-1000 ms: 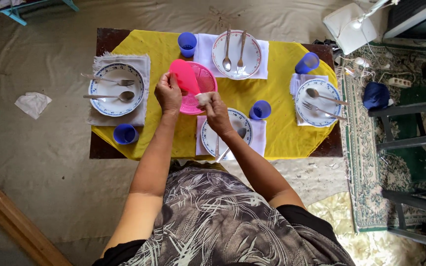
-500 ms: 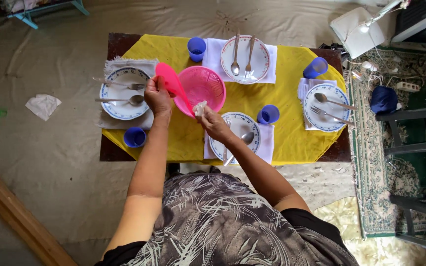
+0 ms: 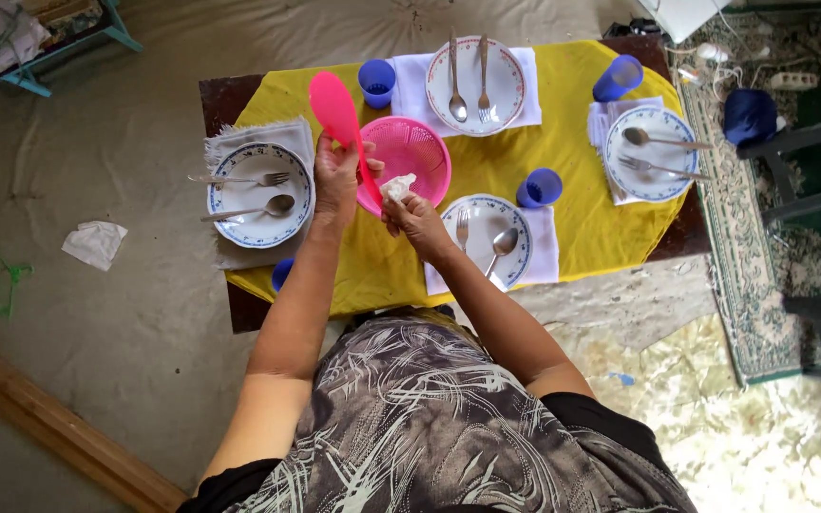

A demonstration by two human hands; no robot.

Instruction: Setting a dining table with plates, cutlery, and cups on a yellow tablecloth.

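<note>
My left hand (image 3: pixel 336 180) grips the handle of a flat pink plastic paddle (image 3: pixel 335 106), held upright over the table. My right hand (image 3: pixel 412 215) pinches a crumpled white tissue (image 3: pixel 397 185) against the lower part of the paddle, at the near rim of a round pink basket (image 3: pixel 412 154). The basket sits in the middle of the yellow tablecloth (image 3: pixel 577 218). Just to the right of my right hand lies a white plate (image 3: pixel 482 233) with a fork and a spoon on it.
Three more plates with cutlery sit on cloths: left (image 3: pixel 258 182), far (image 3: pixel 479 86), right (image 3: pixel 650 140). Blue cups (image 3: pixel 539 187) (image 3: pixel 376 82) (image 3: pixel 618 77) stand by them. Dark chairs (image 3: pixel 800 190) are at the right. A white cloth (image 3: pixel 94 243) lies on the floor.
My left hand has raised the pink paddle from a tilted position to upright. My right hand with the tissue stays at its lower part. The view has shifted slightly.
</note>
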